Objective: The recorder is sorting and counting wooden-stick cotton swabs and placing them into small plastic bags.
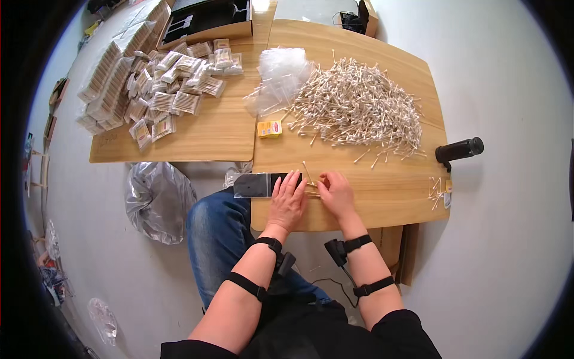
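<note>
The table looks like smooth wood, the flat pouch glossy plastic, the sack crinkled, shiny plastic.

Dark rectangular pouch lying flat, long side left to right, white-tipped cotton swabs by its right end

My view looks from my own head, through the left of two wide fisheye cameras worn side by side, upright and facing steeply down. My forearms show at five and seven o'clock; my left hand and right hand are near the middle. The tabletop spreads towards twelve, farther off, with floor at three; straight edges bend towards the rim.
</note>
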`<action>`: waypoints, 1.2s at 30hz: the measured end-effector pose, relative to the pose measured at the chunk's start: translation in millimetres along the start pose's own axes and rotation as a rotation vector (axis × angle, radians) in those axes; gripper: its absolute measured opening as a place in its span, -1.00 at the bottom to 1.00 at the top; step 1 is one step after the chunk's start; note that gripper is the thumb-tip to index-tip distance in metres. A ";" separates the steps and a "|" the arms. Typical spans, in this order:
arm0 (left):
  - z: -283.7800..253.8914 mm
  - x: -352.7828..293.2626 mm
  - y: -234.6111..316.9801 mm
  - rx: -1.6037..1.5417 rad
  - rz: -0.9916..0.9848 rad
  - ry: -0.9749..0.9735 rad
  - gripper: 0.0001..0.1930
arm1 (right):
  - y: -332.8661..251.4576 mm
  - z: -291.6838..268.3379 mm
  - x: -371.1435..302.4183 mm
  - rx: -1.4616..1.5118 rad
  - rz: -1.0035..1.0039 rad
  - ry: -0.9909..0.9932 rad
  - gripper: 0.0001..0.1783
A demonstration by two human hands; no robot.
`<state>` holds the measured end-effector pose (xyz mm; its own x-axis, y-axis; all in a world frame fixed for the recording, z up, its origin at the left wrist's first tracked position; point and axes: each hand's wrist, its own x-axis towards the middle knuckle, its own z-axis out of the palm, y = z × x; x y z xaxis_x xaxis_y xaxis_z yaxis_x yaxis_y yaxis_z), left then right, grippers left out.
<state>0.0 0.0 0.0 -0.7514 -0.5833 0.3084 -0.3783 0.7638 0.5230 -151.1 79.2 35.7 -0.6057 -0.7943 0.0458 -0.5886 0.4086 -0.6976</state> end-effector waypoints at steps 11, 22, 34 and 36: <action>-2.3 2.8 4.7 0.071 0.000 -0.024 -0.58 | 20.1 -11.1 16.9 -0.145 -0.024 0.039 -0.95; -5.1 2.7 8.5 0.062 0.006 -0.051 -0.54 | 34.0 -24.8 0.0 -0.022 -0.033 0.075 -0.87; -6.2 2.3 6.7 0.005 0.024 -0.011 -0.73 | 77.3 -45.9 63.4 -0.472 0.159 0.363 -0.73; -4.8 2.3 7.1 -0.026 -0.005 0.002 -0.69 | 72.3 -34.6 63.3 -0.471 0.189 0.369 -0.76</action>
<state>-1.8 2.7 8.3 -0.7485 -0.5877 0.3071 -0.3677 0.7532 0.5454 -250.6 73.9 12.9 -0.8179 -0.5156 0.2553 -0.5750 0.7477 -0.3320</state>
